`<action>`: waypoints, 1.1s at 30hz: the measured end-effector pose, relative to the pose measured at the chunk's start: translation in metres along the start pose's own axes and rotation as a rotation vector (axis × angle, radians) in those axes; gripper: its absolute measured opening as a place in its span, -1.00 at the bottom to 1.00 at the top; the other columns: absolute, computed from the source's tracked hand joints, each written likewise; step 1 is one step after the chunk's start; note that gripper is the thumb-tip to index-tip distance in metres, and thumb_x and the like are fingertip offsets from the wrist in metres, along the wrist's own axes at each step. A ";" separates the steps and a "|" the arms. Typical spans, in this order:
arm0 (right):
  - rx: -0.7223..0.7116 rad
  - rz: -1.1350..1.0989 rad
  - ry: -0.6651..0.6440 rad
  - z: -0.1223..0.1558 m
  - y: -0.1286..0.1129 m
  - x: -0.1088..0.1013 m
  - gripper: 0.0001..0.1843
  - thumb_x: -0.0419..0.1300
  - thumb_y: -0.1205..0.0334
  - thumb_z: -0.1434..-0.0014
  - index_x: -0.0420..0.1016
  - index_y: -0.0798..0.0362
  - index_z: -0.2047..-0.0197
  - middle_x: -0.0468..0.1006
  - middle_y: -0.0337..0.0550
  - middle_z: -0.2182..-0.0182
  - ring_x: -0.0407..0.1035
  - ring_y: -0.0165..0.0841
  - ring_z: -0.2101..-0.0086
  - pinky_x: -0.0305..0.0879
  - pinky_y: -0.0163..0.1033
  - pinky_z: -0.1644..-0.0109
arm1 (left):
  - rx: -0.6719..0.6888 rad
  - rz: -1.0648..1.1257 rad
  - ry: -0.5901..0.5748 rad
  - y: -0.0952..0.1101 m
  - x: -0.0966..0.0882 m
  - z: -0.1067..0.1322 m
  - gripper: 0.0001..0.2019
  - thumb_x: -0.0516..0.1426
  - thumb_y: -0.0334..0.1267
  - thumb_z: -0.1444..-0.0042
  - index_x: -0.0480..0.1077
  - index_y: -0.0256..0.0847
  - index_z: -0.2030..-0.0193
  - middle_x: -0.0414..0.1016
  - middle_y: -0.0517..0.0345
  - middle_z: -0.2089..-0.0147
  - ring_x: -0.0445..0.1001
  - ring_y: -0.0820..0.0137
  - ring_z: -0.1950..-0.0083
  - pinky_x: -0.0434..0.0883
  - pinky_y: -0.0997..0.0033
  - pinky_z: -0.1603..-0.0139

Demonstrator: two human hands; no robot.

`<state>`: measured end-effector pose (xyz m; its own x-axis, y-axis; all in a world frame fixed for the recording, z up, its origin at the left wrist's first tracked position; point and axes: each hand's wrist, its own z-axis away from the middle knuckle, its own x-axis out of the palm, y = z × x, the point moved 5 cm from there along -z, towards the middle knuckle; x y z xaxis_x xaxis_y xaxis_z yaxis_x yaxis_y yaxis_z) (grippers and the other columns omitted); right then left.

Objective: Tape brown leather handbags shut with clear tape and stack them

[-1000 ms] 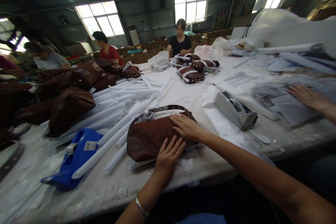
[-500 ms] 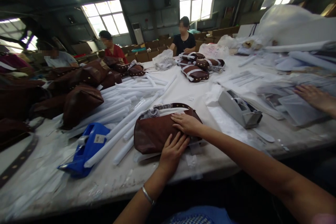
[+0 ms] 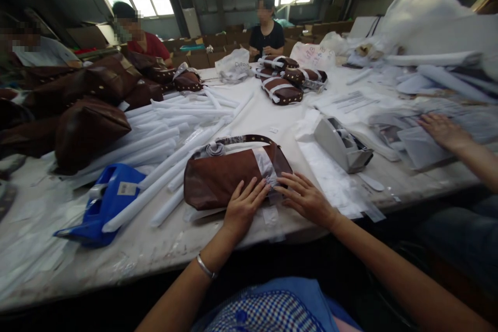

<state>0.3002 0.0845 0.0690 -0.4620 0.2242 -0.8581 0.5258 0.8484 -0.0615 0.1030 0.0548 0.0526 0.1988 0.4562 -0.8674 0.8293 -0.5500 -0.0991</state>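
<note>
A brown leather bag lies flat on the white table in front of me, with a studded strap along its far edge. A strip of clear film or tape crosses its right part. My left hand rests on the bag's near edge, fingers stretched out. Just right of it, my right hand presses its spread fingers on the strip's lower end at the bag's near right corner.
White paper rolls lie left of the bag, beside a blue bag. A grey tape dispenser stands to the right. More brown bags pile at left and far centre. Another person's hand rests on papers at right. Three people sit across.
My right hand slid from the bag's top toward its near right corner, uncovering the clear strip. My left hand shifted slightly. The view moved down and closer.
</note>
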 end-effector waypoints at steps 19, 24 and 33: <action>-0.014 -0.019 0.038 -0.011 0.007 0.000 -0.40 0.10 0.50 -0.26 0.27 -0.04 -0.32 0.26 -0.01 -0.34 0.06 -0.13 -0.35 0.14 0.18 -0.39 | -0.011 -0.011 -0.022 0.001 -0.001 0.000 -0.43 -0.07 -0.45 -0.34 0.02 -0.04 -0.45 0.13 0.28 -0.45 0.13 0.33 -0.46 0.21 0.07 -0.42; -0.087 -0.104 0.194 -0.014 0.003 0.001 -0.47 0.10 0.51 -0.26 0.39 -0.09 -0.24 0.48 -0.09 -0.18 0.29 -0.23 -0.23 0.26 0.09 -0.34 | -0.016 -0.013 -0.019 0.001 -0.001 0.000 -0.42 -0.05 -0.47 -0.32 0.04 -0.04 -0.44 0.17 0.22 -0.44 0.14 0.34 -0.46 0.19 0.10 -0.43; -0.036 -0.217 0.353 -0.020 -0.013 -0.014 -0.71 0.17 0.45 -0.28 0.58 -0.09 0.06 0.67 -0.19 0.12 0.53 -0.28 0.03 0.46 -0.02 -0.14 | -0.051 0.039 -0.020 0.000 -0.004 -0.002 -0.39 -0.07 -0.50 -0.32 -0.02 -0.05 -0.46 0.16 0.20 -0.45 0.10 0.37 -0.47 0.14 0.12 -0.46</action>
<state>0.2857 0.0803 0.0921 -0.7792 0.1831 -0.5995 0.3664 0.9090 -0.1985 0.1033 0.0542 0.0566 0.2214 0.4205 -0.8798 0.8466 -0.5307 -0.0406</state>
